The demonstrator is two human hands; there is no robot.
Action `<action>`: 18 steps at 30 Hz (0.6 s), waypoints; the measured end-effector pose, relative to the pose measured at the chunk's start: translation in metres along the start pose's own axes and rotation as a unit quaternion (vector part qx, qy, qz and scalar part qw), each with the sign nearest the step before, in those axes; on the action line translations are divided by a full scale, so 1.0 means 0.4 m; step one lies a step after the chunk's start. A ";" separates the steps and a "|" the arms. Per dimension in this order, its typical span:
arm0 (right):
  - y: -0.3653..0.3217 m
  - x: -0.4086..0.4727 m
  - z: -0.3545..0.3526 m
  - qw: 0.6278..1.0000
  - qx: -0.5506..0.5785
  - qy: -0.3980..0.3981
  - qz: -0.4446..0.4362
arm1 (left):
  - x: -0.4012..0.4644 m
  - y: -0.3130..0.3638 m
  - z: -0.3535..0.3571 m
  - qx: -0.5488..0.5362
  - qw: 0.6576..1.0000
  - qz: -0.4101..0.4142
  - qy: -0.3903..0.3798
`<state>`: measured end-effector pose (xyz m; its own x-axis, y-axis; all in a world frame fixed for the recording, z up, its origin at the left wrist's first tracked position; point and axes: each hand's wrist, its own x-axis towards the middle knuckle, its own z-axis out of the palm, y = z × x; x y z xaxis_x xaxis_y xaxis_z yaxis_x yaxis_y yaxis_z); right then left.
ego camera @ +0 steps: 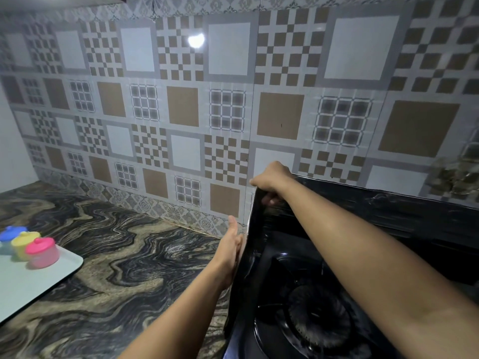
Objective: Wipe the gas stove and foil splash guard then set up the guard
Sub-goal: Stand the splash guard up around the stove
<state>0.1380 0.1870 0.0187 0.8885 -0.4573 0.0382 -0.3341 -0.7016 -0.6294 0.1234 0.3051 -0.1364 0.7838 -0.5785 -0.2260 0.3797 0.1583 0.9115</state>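
The black gas stove [305, 322] sits at the lower right, its round burner visible. A dark, shiny splash guard [404, 211] stands upright around it, with a back panel along the tiled wall and a left side panel [252, 244]. My right hand [272, 177] grips the guard's top corner where the two panels meet, fingers curled over the edge. My left hand [230, 251] lies flat with straight fingers against the outside of the left panel. My right forearm crosses over the stove and hides part of it.
A marbled dark counter [124, 255] spreads to the left. A pale tray [28, 283] at the left edge carries three small lidded containers, blue, yellow and pink [42, 252]. The patterned tile wall [181, 112] rises just behind the guard.
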 end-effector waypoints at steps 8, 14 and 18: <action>-0.001 -0.068 -0.010 0.999 0.030 -0.021 -0.008 | -0.010 0.005 -0.077 0.029 0.996 -0.006 0.081; -0.037 -0.154 -0.026 0.999 0.043 -0.016 -0.017 | -0.175 0.066 -0.062 0.072 0.997 0.035 0.024; -0.047 -0.226 -0.023 0.999 0.035 -0.018 -0.017 | -0.206 0.050 -0.093 0.130 0.990 0.029 0.034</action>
<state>0.0612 0.2364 0.0343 0.9099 -0.4135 0.0336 -0.2821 -0.6759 -0.6809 0.0848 0.3858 -0.1123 0.8353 -0.5174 -0.1858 0.2006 -0.0278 0.9793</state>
